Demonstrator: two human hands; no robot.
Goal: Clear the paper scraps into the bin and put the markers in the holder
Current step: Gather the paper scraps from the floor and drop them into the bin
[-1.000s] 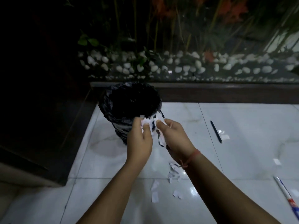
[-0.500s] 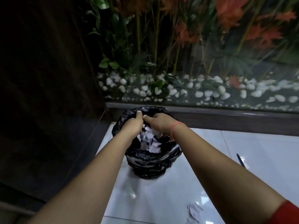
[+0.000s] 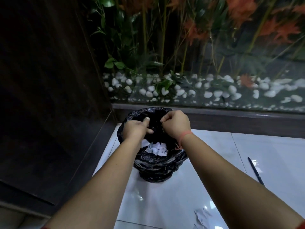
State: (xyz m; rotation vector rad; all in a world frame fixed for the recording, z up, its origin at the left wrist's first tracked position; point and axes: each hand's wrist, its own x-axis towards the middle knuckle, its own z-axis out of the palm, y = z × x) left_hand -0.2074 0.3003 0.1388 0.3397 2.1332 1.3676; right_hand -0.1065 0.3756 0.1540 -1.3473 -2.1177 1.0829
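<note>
A small bin (image 3: 159,164) lined with a black bag stands on the white floor tiles by the corner. White paper scraps (image 3: 156,148) lie inside it. My left hand (image 3: 136,128) hovers over the bin's left rim, thumb and a finger spread, with nothing in it. Over the right side of the opening, my right hand (image 3: 176,123) has its fingers curled in, and no paper shows in it. More paper scraps (image 3: 201,215) lie on the floor at the lower right. A thin black marker (image 3: 255,171) lies on the tiles to the right. No holder is in view.
A dark wooden panel (image 3: 49,96) rises on the left. Behind the bin runs a dark ledge (image 3: 231,119) under glass, with white pebbles and plants beyond. Glossy white tiles (image 3: 165,195) stretch toward me and to the right.
Both hands carried a bunch of scraps from the floor up over the bin and let them drop inside. The hands have since moved apart and hold no paper. My view has tilted up.
</note>
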